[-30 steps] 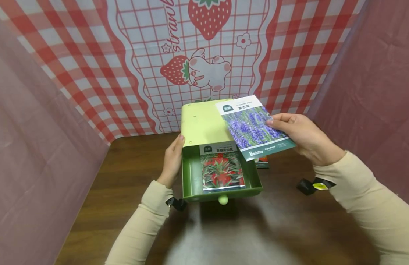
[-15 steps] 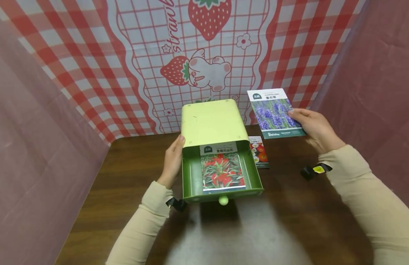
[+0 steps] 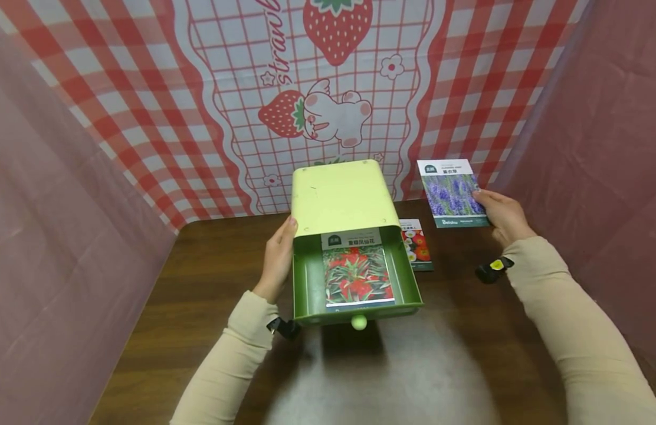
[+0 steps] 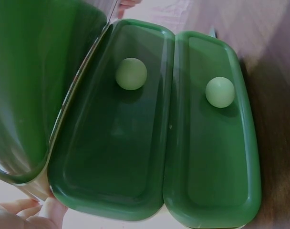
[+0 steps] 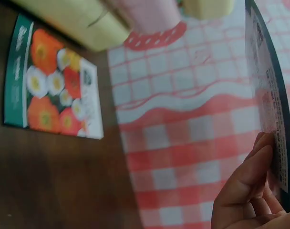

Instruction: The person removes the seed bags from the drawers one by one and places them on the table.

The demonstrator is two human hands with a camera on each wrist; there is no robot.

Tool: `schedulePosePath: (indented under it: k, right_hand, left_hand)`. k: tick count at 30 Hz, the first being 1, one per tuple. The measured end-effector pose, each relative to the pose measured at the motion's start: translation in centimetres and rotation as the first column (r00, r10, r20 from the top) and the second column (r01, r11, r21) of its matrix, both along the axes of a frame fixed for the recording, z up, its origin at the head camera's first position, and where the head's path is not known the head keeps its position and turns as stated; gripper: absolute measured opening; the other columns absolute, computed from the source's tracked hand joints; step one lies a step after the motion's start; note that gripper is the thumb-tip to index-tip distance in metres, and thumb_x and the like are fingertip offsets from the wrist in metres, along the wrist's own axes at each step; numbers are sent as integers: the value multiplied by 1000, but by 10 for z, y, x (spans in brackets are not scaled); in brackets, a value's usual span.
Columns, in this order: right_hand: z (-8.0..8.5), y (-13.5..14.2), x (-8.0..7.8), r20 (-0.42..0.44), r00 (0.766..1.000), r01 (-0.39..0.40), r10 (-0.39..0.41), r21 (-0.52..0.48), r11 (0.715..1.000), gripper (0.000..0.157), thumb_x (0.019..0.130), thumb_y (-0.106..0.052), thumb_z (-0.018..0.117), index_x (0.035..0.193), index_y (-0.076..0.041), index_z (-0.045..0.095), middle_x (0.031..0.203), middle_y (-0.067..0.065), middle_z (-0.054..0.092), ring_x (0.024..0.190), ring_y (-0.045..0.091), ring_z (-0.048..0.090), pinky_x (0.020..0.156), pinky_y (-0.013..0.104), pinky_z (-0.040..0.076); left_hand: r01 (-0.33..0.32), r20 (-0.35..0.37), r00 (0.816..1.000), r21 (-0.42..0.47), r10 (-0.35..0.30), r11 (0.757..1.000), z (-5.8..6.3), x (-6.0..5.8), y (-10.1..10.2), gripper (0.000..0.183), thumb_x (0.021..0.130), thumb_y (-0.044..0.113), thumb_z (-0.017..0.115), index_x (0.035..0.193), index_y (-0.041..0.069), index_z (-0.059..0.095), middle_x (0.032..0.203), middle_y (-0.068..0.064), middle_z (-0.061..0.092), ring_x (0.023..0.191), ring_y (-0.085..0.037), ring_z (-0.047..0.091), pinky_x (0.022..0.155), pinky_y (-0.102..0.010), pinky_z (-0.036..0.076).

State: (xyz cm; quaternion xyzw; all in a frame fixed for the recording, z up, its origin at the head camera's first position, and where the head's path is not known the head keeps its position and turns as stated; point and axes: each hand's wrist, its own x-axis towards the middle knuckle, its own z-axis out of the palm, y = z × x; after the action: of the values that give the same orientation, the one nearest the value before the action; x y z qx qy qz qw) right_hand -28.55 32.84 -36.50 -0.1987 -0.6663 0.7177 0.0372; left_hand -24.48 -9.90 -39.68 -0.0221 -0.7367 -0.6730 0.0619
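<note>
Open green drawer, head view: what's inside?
A red-flower packet lies picture side up in the drawer. Anything under it, or farther back beneath the cabinet top, is covered.

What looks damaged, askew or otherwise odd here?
The box has a small dark mark on its smooth top, maybe a scratch. Behind it, the cartoon animal on the cloth lies sideways, as if hung turned. Nothing looks spilled.

Muted light, pale glare
The desk (image 3: 392, 381) shone whitish in front, shadow darkened it below the drawer (image 3: 309, 283), and the right wrist view looked soft.
</note>
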Motion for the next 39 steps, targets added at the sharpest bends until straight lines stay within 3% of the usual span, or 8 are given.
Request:
schedulePosePath:
  k: [9, 19, 22, 25, 29, 33, 39]
  right_hand:
    - [-44, 10, -15, 34, 998, 46, -52, 156, 987, 62, 96, -37, 60, 147, -6, 44, 79, -22, 54, 70, -5, 51, 58, 10, 46]
    - [-89, 19, -19, 120, 987, 61, -103, 309, 949, 58, 98, -42, 54, 145, -9, 47, 104, -14, 55, 86, -1, 46, 68, 11, 44]
    - [-99, 16, -19, 135, 984, 63, -116, 342, 937, 55, 98, -40, 53, 144, -9, 49, 121, 0, 60, 103, 7, 50, 80, 14, 44]
    - [-108, 12, -18, 145, 984, 47, -106, 363, 931, 53, 100, -37, 50, 144, -7, 49, 146, 10, 49, 128, 18, 44, 103, 24, 42]
    - [-116, 7, -17, 139, 985, 49, -104, 356, 933, 51, 101, -32, 49, 143, -4, 48, 152, 15, 42, 139, 25, 37, 118, 36, 33]
    - [-121, 3, -18, 136, 984, 60, -117, 366, 929, 49, 101, -32, 49, 142, -5, 50, 150, 15, 45, 135, 23, 41, 109, 29, 39]
    - [-122, 1, -15, 138, 985, 35, -108, 448, 893, 47, 101, -31, 48, 139, -4, 54, 145, 17, 50, 129, 26, 45, 84, 22, 41]
  left_hand:
    - [-15, 4, 1000, 3, 15, 1000, 1, 1, 1, 63, 102, 48, 45, 149, 8, 40, 156, -1, 39, 147, -18, 31, 124, -35, 25]
    - [2, -2, 1000, 6, -2, 1000, 0, 1, 0, 61, 102, 48, 43, 150, 9, 39, 157, -1, 37, 148, -18, 29, 124, -35, 22]
    - [1, -1, 1000, 2, -1, 1000, 0, 1, 0, 62, 102, 48, 43, 150, 9, 39, 157, -1, 37, 148, -18, 29, 124, -36, 23]
    - [-3, -2, 1000, 0, 3, 1000, 1, 1, 0, 63, 102, 50, 43, 150, 9, 39, 157, -1, 38, 148, -18, 30, 124, -36, 24]
    - [-3, 0, 1000, -1, 3, 1000, 2, 1, 0, 63, 102, 50, 43, 150, 10, 39, 157, 0, 38, 148, -17, 30, 124, -35, 23]
    - [4, 4, 1000, 4, -4, 1000, 2, 0, 0, 61, 103, 47, 42, 150, 9, 38, 157, -1, 37, 148, -17, 29, 124, -35, 22]
    - [6, 23, 1000, -7, -6, 1000, 5, 1, 1, 56, 105, 38, 41, 150, 5, 36, 158, -5, 35, 148, -21, 28, 124, -36, 22]
